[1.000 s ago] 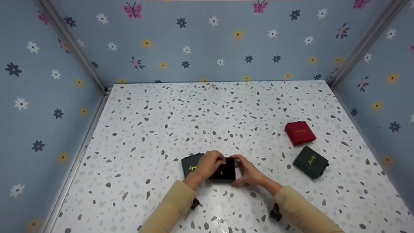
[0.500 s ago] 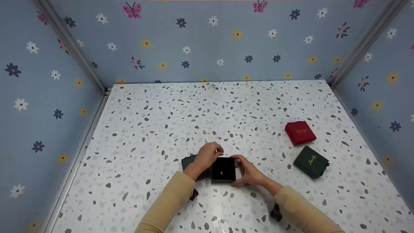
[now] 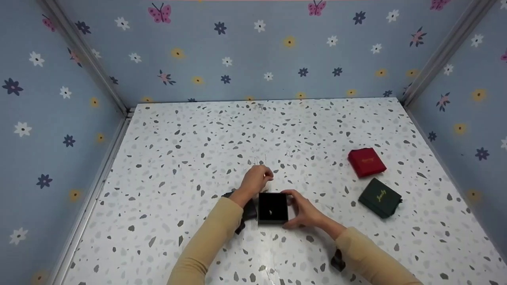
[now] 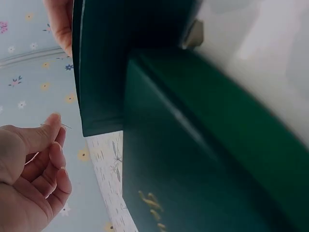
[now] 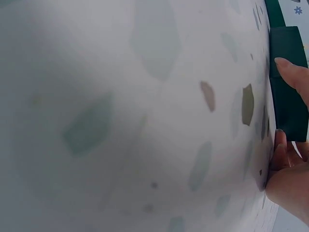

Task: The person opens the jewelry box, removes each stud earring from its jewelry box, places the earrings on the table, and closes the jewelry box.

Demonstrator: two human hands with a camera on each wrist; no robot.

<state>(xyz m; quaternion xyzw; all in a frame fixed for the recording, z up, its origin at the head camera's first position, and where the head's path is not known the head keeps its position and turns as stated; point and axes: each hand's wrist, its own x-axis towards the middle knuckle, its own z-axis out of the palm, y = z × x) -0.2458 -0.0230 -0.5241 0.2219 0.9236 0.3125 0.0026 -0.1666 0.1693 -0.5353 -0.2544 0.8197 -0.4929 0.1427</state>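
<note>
An uncovered dark green jewelry box (image 3: 273, 218) with a black insert lies at the front middle of the table. A small shiny pendant (image 3: 270, 212) sits on the insert. My right hand (image 3: 303, 211) grips the box's right side between thumb and fingers. Just beyond the box's far left corner, my left hand (image 3: 255, 180) pinches a thin strand (image 4: 66, 126), like a fine chain, between thumb and forefinger. The left forearm partly covers a green box lid (image 4: 193, 159) with gold lettering beside the jewelry box.
To the right lie a red box (image 3: 366, 162) and a dark green box (image 3: 380, 198), both with gold lettering. The speckled table (image 3: 206, 134) is bounded by flower-patterned walls (image 3: 253, 51) at the back and sides.
My left hand has moved away from over the jewelry box to beyond its far left corner, uncovering the black insert. The right hand stays at the box's right side.
</note>
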